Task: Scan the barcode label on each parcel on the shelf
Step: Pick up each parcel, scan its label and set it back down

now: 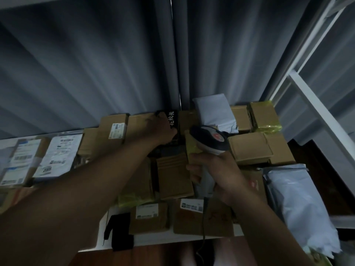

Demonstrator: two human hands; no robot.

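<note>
Many cardboard parcels lie on a white shelf (172,239) in front of a grey curtain. My left hand (160,129) reaches to the back row and grips a black parcel with white characters (172,118), standing against the curtain. My right hand (215,175) holds a grey handheld barcode scanner (210,140) by its handle, with the scanner's head pointing toward the back parcels. A cable hangs down from the scanner's handle. Some parcels show white barcode labels, such as a box at the front (148,217) and one at the back (116,131).
White poly mailers with labels (57,156) lie at the left. A large grey-white bag (299,206) lies at the right edge. Boxes wrapped in yellow tape (265,116) sit at the back right. A white shelf frame (317,112) rises on the right. A black strap (119,227) lies at the front.
</note>
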